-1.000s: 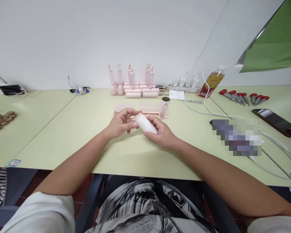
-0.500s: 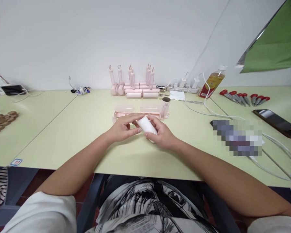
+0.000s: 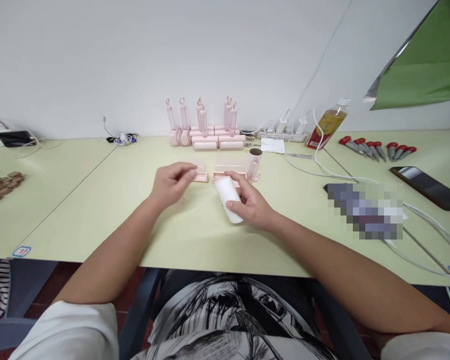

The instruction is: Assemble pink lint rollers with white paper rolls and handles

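Note:
A white roll (image 3: 228, 200) is held tilted above the table by my right hand (image 3: 252, 204), its fingers wrapped round the roll's right side. My left hand (image 3: 172, 185) is off to the left, away from the roll, thumb and fingers curved towards each other; whether anything small is between them is hidden. Just beyond my hands lie two open pink cases with clear lids, a left one (image 3: 201, 177) and a right one (image 3: 219, 176), partly covered by my hands. A clear handle piece (image 3: 253, 169) and a brown-cored roll (image 3: 255, 152) stand to their right.
Assembled pink rollers (image 3: 202, 131) stand near the wall. A power strip (image 3: 281, 135), a drink bottle (image 3: 328, 124), red-capped items (image 3: 365, 147), a phone (image 3: 427, 186) and white cables are on the right. Brown pieces (image 3: 2, 189) lie far left.
My left hand has moved left and slightly away from me, off the white roll. The roll stays in my right hand, its white side more exposed. A fingertip at the phone has gone.

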The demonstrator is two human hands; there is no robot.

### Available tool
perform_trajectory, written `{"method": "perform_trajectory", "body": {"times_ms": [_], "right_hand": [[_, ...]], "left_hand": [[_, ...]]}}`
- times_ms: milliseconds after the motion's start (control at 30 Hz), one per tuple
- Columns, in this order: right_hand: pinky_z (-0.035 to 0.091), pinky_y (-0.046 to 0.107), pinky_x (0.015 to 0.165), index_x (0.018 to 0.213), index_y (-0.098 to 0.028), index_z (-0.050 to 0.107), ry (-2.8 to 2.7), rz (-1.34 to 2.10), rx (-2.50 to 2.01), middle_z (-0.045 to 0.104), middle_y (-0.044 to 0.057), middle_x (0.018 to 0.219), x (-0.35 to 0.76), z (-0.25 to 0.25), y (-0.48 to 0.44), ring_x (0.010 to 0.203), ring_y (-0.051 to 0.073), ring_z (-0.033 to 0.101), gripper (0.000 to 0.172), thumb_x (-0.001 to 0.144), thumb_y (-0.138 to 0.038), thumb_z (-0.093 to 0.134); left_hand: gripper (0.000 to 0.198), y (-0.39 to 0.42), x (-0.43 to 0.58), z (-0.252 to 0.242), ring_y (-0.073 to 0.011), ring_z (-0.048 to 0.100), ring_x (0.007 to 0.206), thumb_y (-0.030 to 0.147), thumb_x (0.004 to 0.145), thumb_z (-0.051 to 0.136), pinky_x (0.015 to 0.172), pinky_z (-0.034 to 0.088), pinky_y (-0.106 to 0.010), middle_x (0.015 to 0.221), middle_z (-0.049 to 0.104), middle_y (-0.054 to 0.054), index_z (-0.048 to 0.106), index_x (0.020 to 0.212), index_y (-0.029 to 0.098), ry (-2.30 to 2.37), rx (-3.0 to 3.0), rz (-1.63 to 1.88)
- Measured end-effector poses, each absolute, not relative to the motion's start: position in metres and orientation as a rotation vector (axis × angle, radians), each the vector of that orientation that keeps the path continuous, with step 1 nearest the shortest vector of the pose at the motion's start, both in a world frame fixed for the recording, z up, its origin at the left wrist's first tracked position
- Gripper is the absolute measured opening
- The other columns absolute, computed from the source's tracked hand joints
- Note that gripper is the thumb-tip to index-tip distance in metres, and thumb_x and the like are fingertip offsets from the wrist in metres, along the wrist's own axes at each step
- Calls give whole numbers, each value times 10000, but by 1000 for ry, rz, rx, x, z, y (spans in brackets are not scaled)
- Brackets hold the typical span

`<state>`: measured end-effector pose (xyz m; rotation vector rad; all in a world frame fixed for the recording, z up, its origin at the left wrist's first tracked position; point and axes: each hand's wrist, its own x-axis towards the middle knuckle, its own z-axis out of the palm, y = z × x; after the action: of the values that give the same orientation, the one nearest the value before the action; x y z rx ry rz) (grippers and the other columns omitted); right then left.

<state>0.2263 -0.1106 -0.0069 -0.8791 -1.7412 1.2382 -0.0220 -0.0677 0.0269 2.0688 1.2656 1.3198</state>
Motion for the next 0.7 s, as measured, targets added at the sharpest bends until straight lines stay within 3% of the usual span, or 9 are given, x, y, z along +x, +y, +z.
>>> {"method": "perform_trajectory", "body": {"times_ms": [100,233,467,700], "right_hand": [[456,278,551,1352,-296,370,-1673,1260,-897,609,-25,771,226,-4,-112,638,167,592,679,764,-384,698],[473,290,549,1154,-279,384,-1553,1216,-924,612,-27,771,224,2,-110,643,170,602,566,721,-434,715],[500,340,564,1193,-322,330,-1348,895,-986,577,-3,825,239,12,-97,698,205,622,542,797,-529,637],[498,353,637,1127,-305,409,-1337,700,-1032,559,2,851,247,12,-88,744,202,588,438,790,-411,668]], "left_hand": [[298,-55,-42,35,-131,532,618,421,849,595,616,425,-258,693,612,-4,698,997,184,1644,1941,1424],[228,-46,-54,41,-150,530,601,370,796,622,591,399,-273,690,632,-13,693,922,193,1949,1933,1069],[187,-52,-46,42,-167,545,598,360,803,602,568,367,-284,708,656,-23,678,878,206,1993,1982,915],[202,-56,-42,42,-146,520,575,366,828,575,570,373,-275,652,616,-3,676,870,197,1839,2081,911]]}}
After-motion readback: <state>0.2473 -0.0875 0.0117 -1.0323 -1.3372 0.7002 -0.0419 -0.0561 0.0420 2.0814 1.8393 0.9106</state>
